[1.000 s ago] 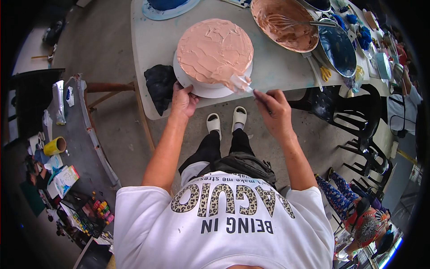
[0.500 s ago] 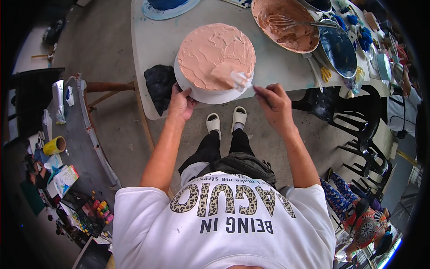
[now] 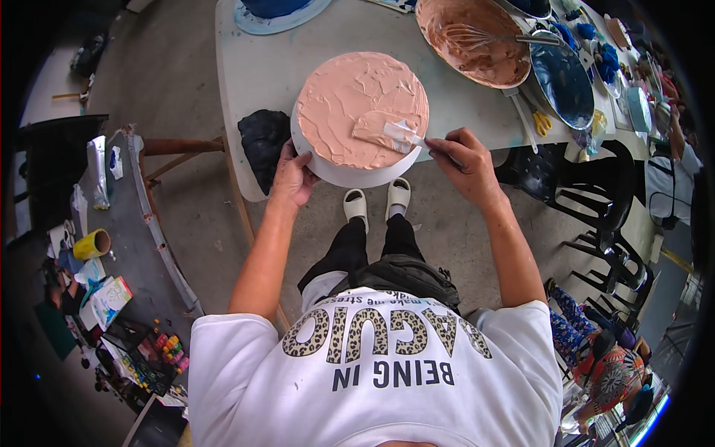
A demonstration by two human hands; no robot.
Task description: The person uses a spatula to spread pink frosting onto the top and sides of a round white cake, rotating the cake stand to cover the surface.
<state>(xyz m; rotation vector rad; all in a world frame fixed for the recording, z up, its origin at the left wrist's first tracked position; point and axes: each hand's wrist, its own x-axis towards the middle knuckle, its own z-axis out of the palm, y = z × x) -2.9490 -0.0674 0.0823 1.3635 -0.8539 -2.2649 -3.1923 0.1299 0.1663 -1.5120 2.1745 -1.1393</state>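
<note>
A round cake [image 3: 350, 104] covered in rough peach frosting sits on a white round cake board [image 3: 357, 176], which juts past the table's near edge. My left hand [image 3: 293, 175] grips the board's left rim, thumb on top and fingers partly hidden underneath. Between the thumb and fingers of my right hand [image 3: 463, 162] is the handle of an icing spatula [image 3: 403, 133]. Its pale blade, smeared with peach frosting, lies over the near right part of the cake's top. A crumpled black plastic bag [image 3: 262, 145] is beside my left hand.
On the white table [image 3: 257, 67] stand a bowl of peach frosting [image 3: 439, 52] with a whisk [image 3: 477, 36], a dark blue bowl [image 3: 564, 82], yellow-handled scissors [image 3: 541, 123] and a blue cake [image 3: 272, 6]. Black chairs [image 3: 577, 175] are at right; another person [image 3: 607, 369] is behind them.
The cake and its board have come toward me, further over the table edge, my left hand with them. The spatula blade now shows flatter on the frosting; my right hand has shifted slightly.
</note>
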